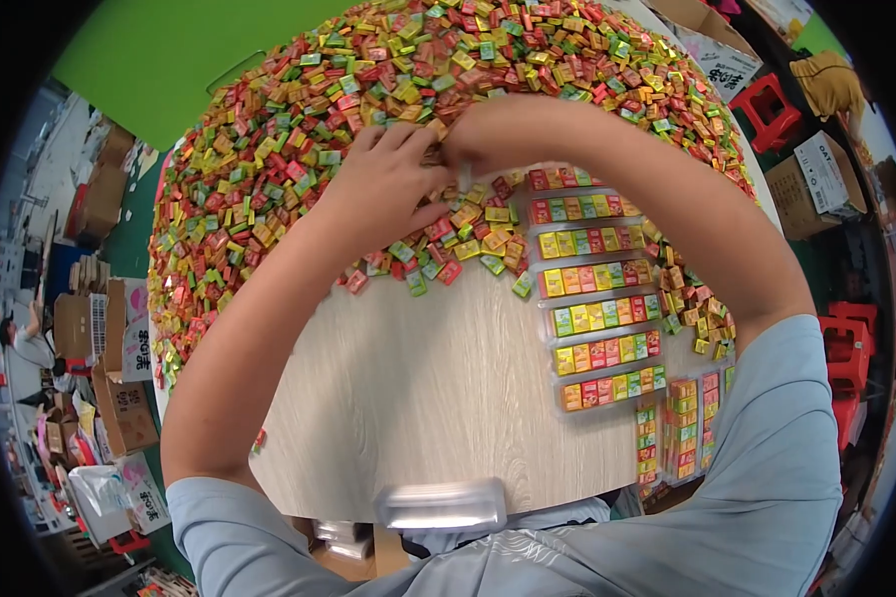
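Both my hands are at the near side of a big heap of small wrapped candies [299,129] in red, yellow, green and orange. My left hand [388,184] has its fingers bent together around something small that I cannot make out. Touching or almost touching it is my right hand [473,139], bent inward at the wrist; motion blur hides its fingers. Just right of the hands, several clear plastic trays [607,333] lie in a column, each holding a row of candies. Loose candies [493,234] lie below my hands.
A stack of clear trays [440,504] sits at the table's near edge. More filled trays [682,428] stand at the right by my sleeve. Cardboard boxes [124,403] flank the table on the left; red stools [846,358] are on the right. A green surface [169,65] lies beyond.
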A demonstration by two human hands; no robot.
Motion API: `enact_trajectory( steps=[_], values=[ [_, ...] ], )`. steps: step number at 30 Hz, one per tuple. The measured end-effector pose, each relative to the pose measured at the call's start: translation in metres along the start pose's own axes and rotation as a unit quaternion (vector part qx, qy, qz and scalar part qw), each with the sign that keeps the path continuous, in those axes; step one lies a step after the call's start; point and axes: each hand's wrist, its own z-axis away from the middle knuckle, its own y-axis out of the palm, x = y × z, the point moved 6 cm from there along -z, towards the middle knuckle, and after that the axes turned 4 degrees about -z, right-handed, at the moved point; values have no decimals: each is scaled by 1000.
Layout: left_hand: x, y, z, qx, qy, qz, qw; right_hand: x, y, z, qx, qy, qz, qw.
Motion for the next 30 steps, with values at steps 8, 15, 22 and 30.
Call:
enact_trajectory(
  steps=[8, 15, 22, 30],
  values=[
    [-27, 31, -45, 54, 23, 60, 996, -48, -43, 98, -136, 82, 21, 987],
    [-26, 58, -53, 96, 34, 113, 988, -90, -16, 159, -75, 211, 13, 974],
    [-19, 51, -45, 104, 12, 111, 988, -96, 1, 130, -46, 122, 55, 990],
    [-8, 24, -39, 67, 28, 94, 993, -87, 8, 91, 3, 236, -124, 964]
  ],
)
